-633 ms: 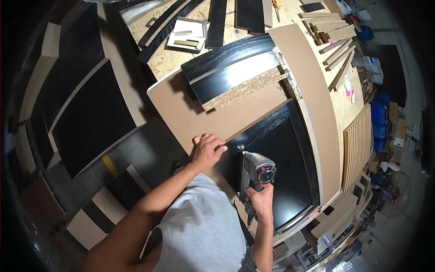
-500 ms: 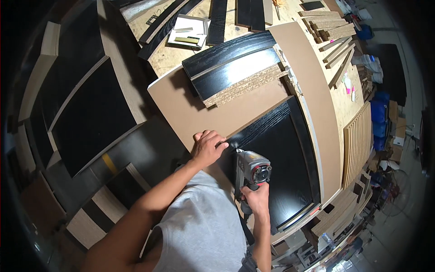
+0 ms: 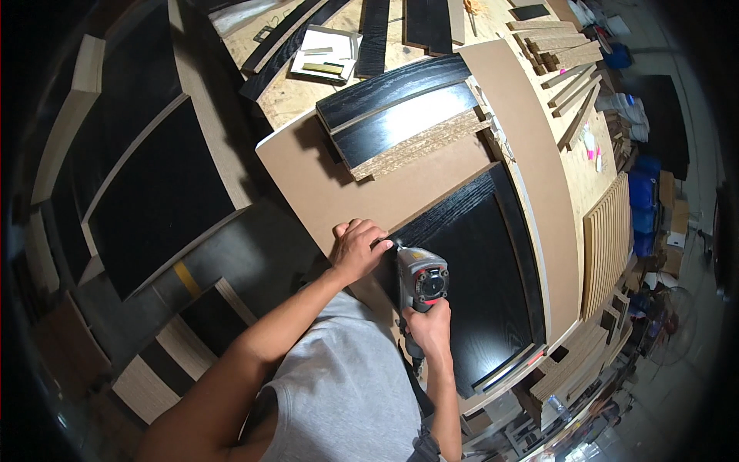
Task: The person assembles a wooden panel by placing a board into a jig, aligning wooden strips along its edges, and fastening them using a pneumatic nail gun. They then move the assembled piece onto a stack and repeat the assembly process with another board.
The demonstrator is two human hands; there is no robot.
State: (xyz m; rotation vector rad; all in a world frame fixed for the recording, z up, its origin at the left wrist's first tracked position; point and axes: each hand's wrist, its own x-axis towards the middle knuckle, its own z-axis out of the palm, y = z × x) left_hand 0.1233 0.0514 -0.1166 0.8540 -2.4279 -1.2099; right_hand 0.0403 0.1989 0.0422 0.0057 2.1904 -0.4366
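Ahead of you, the plywood surface (image 3: 581,179) stretched off toward the upper right, and on it lay a broad brown board (image 3: 308,181). The black wood-grain panel (image 3: 493,285) rested over the board's nearer part, directly in front of you, with raised strips along its borders. Beyond it, a stack of black-faced particleboard pieces (image 3: 419,112) sat on the same board, raw edges turned toward you. To the right, a slatted bundle of strips (image 3: 606,246) lay on the surface.

The nail gun (image 3: 425,285) was over the panel's left part, its nose pointing away from you, close to the panel's corner; you could not tell whether the tip touched. An open white box (image 3: 332,38) lay farther off, past the stack.

Your right hand (image 3: 429,327) had its grip closed around the nail gun's handle. Your left hand (image 3: 359,248) was at the panel's corner, fingers bent and thumb just beside the nose; whether its grip pinched anything, you could not tell.
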